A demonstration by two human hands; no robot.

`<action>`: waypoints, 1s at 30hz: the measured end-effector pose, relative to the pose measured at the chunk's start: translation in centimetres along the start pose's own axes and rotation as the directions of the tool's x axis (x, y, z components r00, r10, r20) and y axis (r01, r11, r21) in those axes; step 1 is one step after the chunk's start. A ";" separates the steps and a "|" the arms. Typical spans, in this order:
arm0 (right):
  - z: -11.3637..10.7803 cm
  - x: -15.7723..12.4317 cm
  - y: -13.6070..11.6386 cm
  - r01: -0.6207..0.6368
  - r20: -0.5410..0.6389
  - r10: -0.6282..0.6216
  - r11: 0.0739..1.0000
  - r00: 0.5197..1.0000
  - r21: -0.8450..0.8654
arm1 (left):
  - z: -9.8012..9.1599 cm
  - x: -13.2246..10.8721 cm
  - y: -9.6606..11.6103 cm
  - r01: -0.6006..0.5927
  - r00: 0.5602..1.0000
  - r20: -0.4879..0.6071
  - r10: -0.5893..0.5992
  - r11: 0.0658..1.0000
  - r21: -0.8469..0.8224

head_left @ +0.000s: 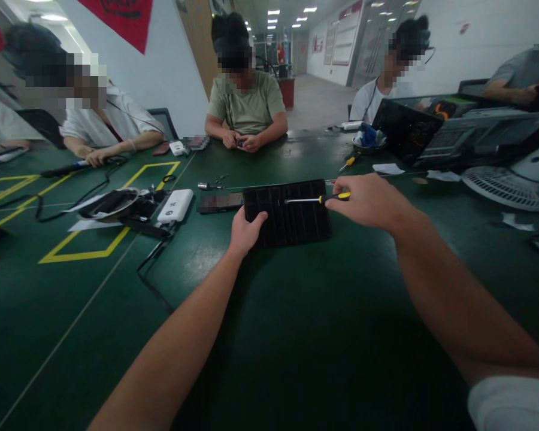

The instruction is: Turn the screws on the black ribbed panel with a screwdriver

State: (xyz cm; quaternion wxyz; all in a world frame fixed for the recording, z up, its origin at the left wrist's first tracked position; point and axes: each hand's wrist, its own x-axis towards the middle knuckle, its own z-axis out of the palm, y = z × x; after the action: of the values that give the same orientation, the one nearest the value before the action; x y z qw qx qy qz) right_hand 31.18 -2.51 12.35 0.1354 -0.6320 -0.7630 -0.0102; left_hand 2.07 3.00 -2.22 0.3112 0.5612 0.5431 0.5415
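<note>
In the head view my left hand [248, 230] grips the left end of a flat black panel with ribs or compartments [296, 224], its thumb lying on the face. The panel is tilted up toward me above the green table. My right hand [368, 200] pinches the yellow and black handle of a screwdriver [303, 200]. Its metal shaft points left across the panel's face, the tip near the panel's middle. Whether the tip touches the panel, I cannot tell. Behind the panel's left end lies a dark flat object [220, 203], partly blurred out.
On the green table [296, 335], a white power bank [176, 206] with a cable and a dish of dark parts [112, 203] lie left. Another screwdriver [351, 160], a computer case [480, 134] and a white fan [521, 176] are at right. Several people sit around the table.
</note>
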 end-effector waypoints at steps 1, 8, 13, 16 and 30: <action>0.0 0.0 0.0 0.002 -0.003 -0.002 1.000 1.000 0.005 | 0.0 0.0 0.1 0.000 1.000 0.000 0.000 1.000 -0.001; -0.2 0.0 -0.1 -0.010 -0.010 0.010 0.999 1.000 0.043 | 0.0 -0.1 0.1 0.003 1.000 0.013 -0.003 1.000 -0.006; -0.4 -0.1 -0.1 -0.012 0.003 0.012 0.999 1.000 0.038 | 0.0 -0.1 0.1 0.008 1.000 0.009 -0.008 1.000 0.001; -0.5 -0.2 -0.2 -0.013 0.005 0.013 1.000 1.000 0.021 | -0.1 -0.1 0.1 0.009 1.000 0.011 -0.009 1.000 -0.001; -0.4 0.0 -0.3 -0.051 0.064 0.056 0.995 0.996 -0.083 | -0.1 -0.2 0.4 0.008 1.000 0.013 -0.008 1.000 -0.003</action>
State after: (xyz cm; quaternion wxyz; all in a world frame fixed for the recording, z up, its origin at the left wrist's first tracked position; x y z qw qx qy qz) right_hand 30.95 -2.66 12.82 0.0842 -0.6572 -0.7488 -0.0167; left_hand 2.11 2.70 -1.93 0.3178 0.5621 0.5426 0.5373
